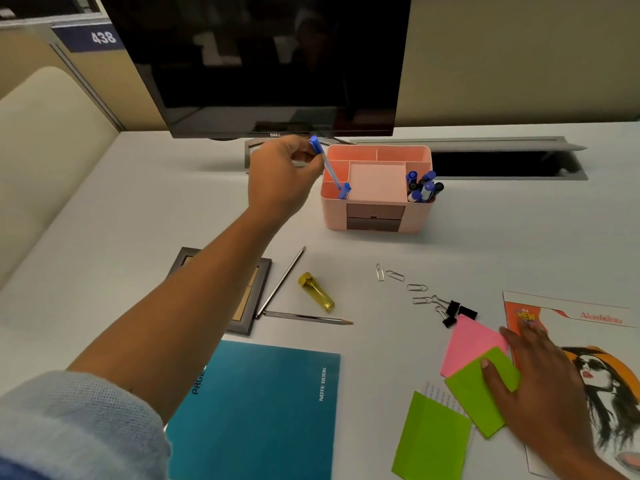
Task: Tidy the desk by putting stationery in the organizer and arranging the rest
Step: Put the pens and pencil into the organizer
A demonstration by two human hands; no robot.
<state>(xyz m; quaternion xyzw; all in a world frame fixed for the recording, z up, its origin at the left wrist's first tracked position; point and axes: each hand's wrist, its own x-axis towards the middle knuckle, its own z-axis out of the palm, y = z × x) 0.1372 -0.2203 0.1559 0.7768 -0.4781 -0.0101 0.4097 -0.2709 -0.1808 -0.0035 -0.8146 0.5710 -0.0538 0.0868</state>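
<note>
A pink organizer [375, 216] stands below the monitor. My left hand [282, 178] pinches a blue pen [330, 169] by its top end, tilted, with its lower end inside the organizer's left compartment. Several blue and black pens [423, 187] stand in the right compartment. My right hand [540, 379] lies flat, fingers spread, on a green sticky pad [476, 393] and the magazine [588, 327]. Two pencils [280, 282] [308, 318] and a yellow tube [317, 292] lie on the desk in between.
Paper clips [394, 275] and black binder clips [457, 311] are scattered right of centre. A pink pad [467, 341], another green pad [429, 438], a teal notebook [263, 410] and a picture frame [249, 299] lie nearer. A dark monitor [277, 64] and cable slot [502, 164] sit behind.
</note>
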